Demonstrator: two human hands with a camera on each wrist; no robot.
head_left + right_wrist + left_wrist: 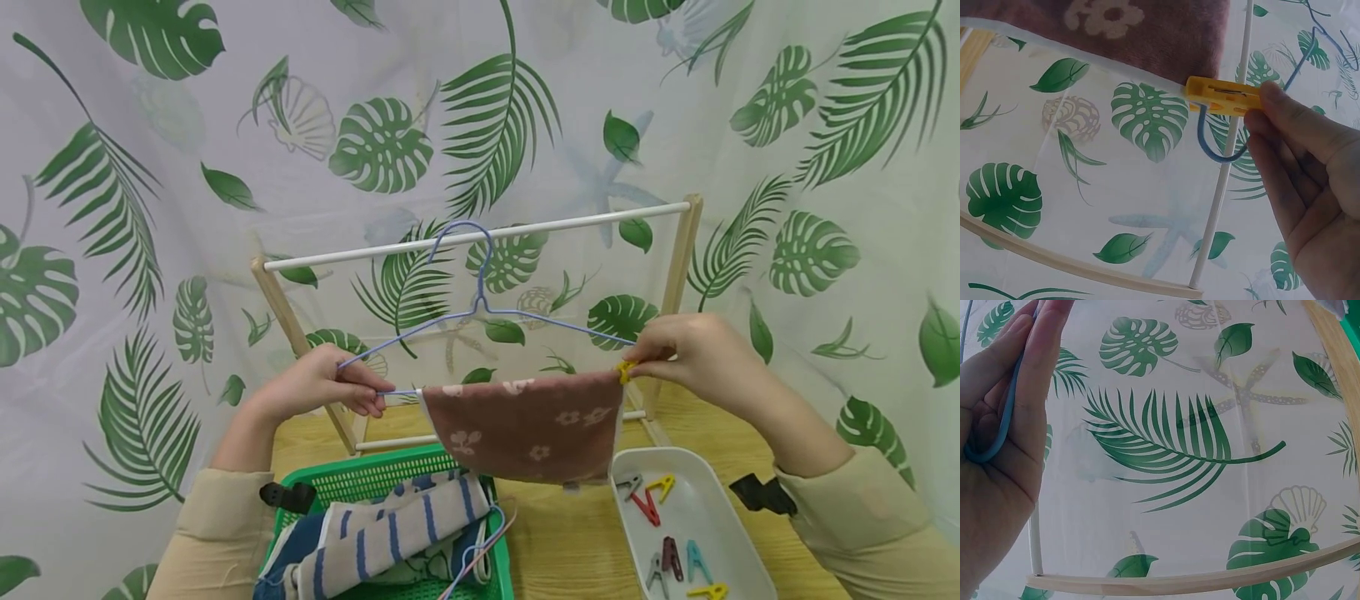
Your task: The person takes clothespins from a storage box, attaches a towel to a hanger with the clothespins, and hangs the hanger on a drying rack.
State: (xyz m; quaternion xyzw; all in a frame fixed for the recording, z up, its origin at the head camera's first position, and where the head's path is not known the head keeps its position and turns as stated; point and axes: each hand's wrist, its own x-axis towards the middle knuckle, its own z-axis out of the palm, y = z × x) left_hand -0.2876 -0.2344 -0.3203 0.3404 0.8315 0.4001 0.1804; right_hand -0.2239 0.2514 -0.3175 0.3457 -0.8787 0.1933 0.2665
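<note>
A white curtain point(285, 33) printed with green leaves, pale shells and starfish closes the left, far and right sides around a yellowish wood-grain table point(555, 542), where a wooden rack with a white rail point(585, 220) stands at the far side. Nearer than the rack, the left hand point(318, 387) pinches the left end of a lilac-blue wire hanger point(481, 304), fingers closed around it. The hanger's long axis runs left to right, its hook upward, overlapping the rail; I cannot tell whether they touch. A brownish-pink towel with pale flowers point(525, 429) hangs over its lower bar, long edge left to right, right end slightly higher. There the right hand point(693, 350) pinches a yellow plastic clothespin point(626, 371) at the towel's upper right corner. Near left, a green perforated plastic basket point(337, 479) holds a cream-and-blue striped towel point(405, 533), other blue-and-white cloths and thin blue and pink wire hangers point(508, 527); near right, a white oblong tray point(712, 508) holds 7 clothespins: 2 grey, 2 yellow, 1 red, 1 maroon, 1 light blue.
</note>
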